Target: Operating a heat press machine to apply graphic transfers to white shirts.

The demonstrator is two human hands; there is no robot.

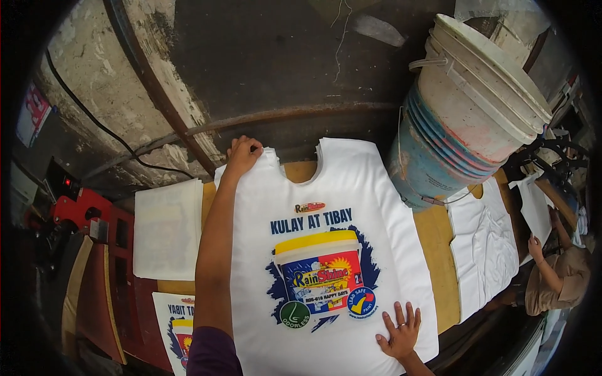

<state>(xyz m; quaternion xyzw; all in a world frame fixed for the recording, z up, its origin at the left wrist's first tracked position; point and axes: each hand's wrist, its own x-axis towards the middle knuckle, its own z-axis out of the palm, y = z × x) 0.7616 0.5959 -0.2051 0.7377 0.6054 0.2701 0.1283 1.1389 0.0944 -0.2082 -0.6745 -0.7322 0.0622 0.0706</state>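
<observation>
A white sleeveless shirt panel (pixel 401 250) lies spread in front of me, its neck opening at the far end. Printed on its chest is a paint-bucket picture (pixel 320 269) in yellow, red and blue. More white layers show under it at the shoulder. My left hand (pixel 244 156) is at the far left shoulder, its fingers curled closed over the fabric edge. Flat on the near right corner of the shirt rests my right hand (pixel 401 333), fingers spread. The near edge of the shirt runs out of the picture.
Stacked used buckets (pixel 439 119) stand at the far right. White sheets (pixel 166 232) lie left, above a printed sheet (pixel 175 323). A red machine (pixel 78 213) stands far left. White fabric (pixel 483 244) lies right, near another person (pixel 558 276) holding a white sheet.
</observation>
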